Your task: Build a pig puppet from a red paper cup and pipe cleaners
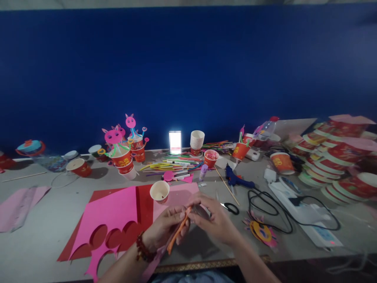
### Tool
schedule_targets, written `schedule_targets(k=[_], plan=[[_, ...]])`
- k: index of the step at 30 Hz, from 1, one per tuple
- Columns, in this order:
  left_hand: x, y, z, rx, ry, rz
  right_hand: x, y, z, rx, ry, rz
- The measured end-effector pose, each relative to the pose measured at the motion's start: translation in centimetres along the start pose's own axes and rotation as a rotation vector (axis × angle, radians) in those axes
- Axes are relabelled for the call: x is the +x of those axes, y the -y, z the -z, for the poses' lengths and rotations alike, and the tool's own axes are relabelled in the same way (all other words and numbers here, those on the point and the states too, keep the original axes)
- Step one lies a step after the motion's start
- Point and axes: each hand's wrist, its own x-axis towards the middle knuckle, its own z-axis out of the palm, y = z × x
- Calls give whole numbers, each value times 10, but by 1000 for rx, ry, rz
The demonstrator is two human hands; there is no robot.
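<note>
My left hand (169, 226) is closed around an orange pipe cleaner (176, 237), which slants down toward the table's front edge. At its upper end, my right hand (213, 218) pinches it with thumb and fingers, close to the left fingertips. A small pinkish part shows at that end; its kind is unclear. Just beyond the hands stands an open paper cup (160, 192) with a pale inside. Left of my hands lies a pink paper sheet (118, 208) with round cut-outs, on top of red paper (144, 212).
Scissors (231, 208), a blue glue gun (237, 179) and a white power strip (306, 214) with black cord lie to the right. Several stacked red cups (332, 157) fill the far right. Pipe cleaners (171, 163) and decorated cups (122, 159) stand behind, near a bright phone screen (175, 142).
</note>
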Motion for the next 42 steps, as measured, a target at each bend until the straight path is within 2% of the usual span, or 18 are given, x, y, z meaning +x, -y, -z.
schedule_targets(k=[3,7,10,16,22,26,31,35,42], plan=[[-3,-2,-6,174,-105,-162,-1,-1,-2,-47,-24,-20],[-11,-7,-16,690,-294,-488,-1,-1,-4,-95,-44,-31],[-13,-9,-21,914,-323,-555,-2,-1,-5,-131,-74,-25],[-8,-2,-24,794,-368,-512,-4,-4,-6,-132,-113,-74],[-5,8,-22,784,-441,-592,-4,0,-5,-172,-75,-50],[-3,8,-22,753,-446,-586,-6,0,-6,-216,-48,-89],[-2,3,-21,896,-479,-632,-5,-1,-7,-236,-27,-75],[-2,2,-22,922,-519,-646,-4,0,-9,-195,-50,-102],[-2,9,-26,765,-550,-632,-7,-2,-12,-187,-99,-118]])
